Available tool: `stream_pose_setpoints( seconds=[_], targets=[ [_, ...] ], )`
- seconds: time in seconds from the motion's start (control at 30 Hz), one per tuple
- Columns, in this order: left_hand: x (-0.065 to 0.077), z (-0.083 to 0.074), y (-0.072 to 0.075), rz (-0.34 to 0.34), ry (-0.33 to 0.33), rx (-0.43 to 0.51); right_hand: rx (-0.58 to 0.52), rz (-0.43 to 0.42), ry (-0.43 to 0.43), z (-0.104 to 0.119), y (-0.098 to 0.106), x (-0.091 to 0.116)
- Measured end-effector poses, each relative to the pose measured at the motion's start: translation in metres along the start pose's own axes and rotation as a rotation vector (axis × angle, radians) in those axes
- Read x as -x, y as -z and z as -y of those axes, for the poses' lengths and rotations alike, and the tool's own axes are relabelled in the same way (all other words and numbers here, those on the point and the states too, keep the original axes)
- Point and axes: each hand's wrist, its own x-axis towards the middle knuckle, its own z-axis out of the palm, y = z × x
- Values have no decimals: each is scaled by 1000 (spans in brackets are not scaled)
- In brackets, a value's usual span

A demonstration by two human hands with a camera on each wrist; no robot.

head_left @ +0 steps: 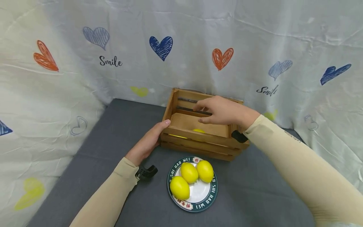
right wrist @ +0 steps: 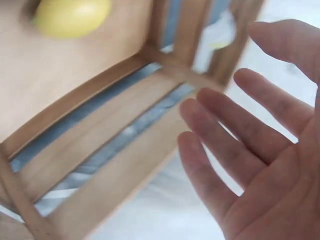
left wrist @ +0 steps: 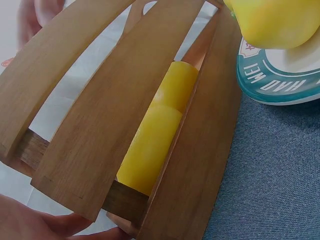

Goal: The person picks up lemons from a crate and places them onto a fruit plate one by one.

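A slatted wooden crate [head_left: 198,145] stands at the back of the table. My left hand [head_left: 147,142] grips its left end, thumb on the top rim and fingers [left wrist: 65,225] against the outside. Over the crate's opening is my right hand [head_left: 224,110], fingers spread and slightly bent, holding nothing. Inside, along the front wall, lie lemons; one lemon [head_left: 199,130] shows partly over the slats, and two show through the gap in the left wrist view, the nearer lemon [left wrist: 150,150] largest. The right wrist view has a lemon [right wrist: 72,17] on the crate floor.
In front of the crate is a green-rimmed plate [head_left: 197,194] bearing three lemons [head_left: 180,188]. Grey cloth [head_left: 127,126] covers the table. A white curtain [head_left: 193,25] printed with hearts hangs close behind the crate and along both sides.
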Motion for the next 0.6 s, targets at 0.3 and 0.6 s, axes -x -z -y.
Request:
stream_pose_setpoints(
  seconds=[0.3,0.6],
  targets=[
    [-1,6,0,3,4,-12,-98,279,-158,-37,-20,-38],
    [2,1,0,-15,7,-14,-58,421,-152,-41,-41,-62]
  ],
)
